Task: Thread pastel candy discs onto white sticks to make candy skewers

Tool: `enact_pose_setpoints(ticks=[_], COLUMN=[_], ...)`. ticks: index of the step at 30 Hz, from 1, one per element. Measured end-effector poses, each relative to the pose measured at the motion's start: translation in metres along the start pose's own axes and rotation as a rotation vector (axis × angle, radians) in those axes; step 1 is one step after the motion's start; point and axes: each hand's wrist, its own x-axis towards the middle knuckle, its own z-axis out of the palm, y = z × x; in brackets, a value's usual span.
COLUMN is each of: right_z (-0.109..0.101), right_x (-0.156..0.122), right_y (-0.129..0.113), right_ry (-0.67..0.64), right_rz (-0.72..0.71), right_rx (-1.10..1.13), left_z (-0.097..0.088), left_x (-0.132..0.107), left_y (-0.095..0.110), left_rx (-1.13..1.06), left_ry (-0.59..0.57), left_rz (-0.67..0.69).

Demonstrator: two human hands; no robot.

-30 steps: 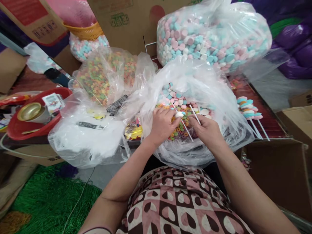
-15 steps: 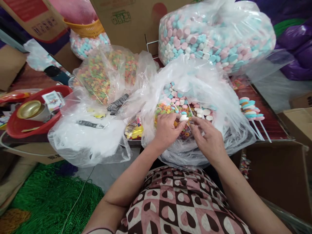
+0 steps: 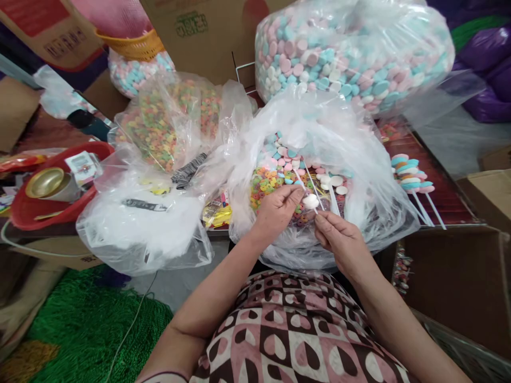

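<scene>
A white marshmallow (image 3: 311, 200) is threaded on a thin white stick (image 3: 316, 210). My right hand (image 3: 339, 236) pinches this stick just below the marshmallow. Close by on the left, the thumb and fingers of my left hand (image 3: 278, 208) are pressed together beside the marshmallow; what they hold, if anything, is hidden. Beneath both hands lies an open clear plastic bag (image 3: 373, 197). Ring-shaped gummies (image 3: 261, 186), pink, blue and white marshmallows (image 3: 285, 157) and more white sticks (image 3: 313, 178) show in its opening.
Finished-looking marshmallow skewers (image 3: 411, 175) lie at the table's right edge. Behind stands a big bag of marshmallows (image 3: 351, 58). Leftward are a bag of gummy rings (image 3: 171, 117), a white-filled plastic bag (image 3: 139, 229) and a red basket (image 3: 22, 213). An open cardboard box (image 3: 463, 287) stands at right.
The white marshmallow has moved slightly right and down, away from my left fingertips. My right fingers, looser before, have closed on the stick below it.
</scene>
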Motion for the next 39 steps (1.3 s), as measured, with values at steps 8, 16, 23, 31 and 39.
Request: enact_pose_setpoints(ticks=[8,16,23,31,39], right_z=[-0.038,-0.049,-0.048,-0.043,-0.028], right_x=[-0.018,-0.039,-0.04,-0.042,-0.046], right_y=[-0.007,0.008,0.012,0.015,0.002], right_ry=[0.182,0.23,0.182,0.121,0.047], right_rz=[-0.06,-0.003,0.024,0.059,0.059], right_rx=[-0.07,-0.048,-0.087,-0.131,-0.26], left_z=[-0.01,0.001,-0.003,-0.005,-0.002], left_x=[0.0,-0.007,0.001,0.002,0.0], left_y=[-0.001,-0.017,-0.019,-0.015,-0.014], left_rx=[0.528,1.087,1.091,0.835,-0.244], left_ry=[0.048,-0.13,-0.138,-0.087,0.082], left_rz=[0.258,0.299,0.283,0.219,-0.141])
